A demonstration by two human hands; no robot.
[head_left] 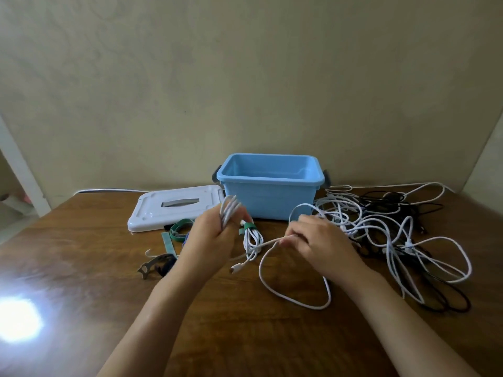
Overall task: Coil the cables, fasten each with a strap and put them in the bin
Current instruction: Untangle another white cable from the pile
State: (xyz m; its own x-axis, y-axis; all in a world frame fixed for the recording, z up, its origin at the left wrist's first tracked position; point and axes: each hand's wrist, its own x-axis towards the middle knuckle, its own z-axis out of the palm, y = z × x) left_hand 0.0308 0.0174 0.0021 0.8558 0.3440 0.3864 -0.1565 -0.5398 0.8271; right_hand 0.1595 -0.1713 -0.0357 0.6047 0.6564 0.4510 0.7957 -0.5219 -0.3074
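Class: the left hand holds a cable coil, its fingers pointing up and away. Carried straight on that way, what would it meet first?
Probably the blue bin, just beyond the left hand and its white coil; depth is unclear.

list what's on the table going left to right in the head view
dark straps → white lid → left hand gripping a white coil → strapped white cable → right hand → tangle of white and black cables
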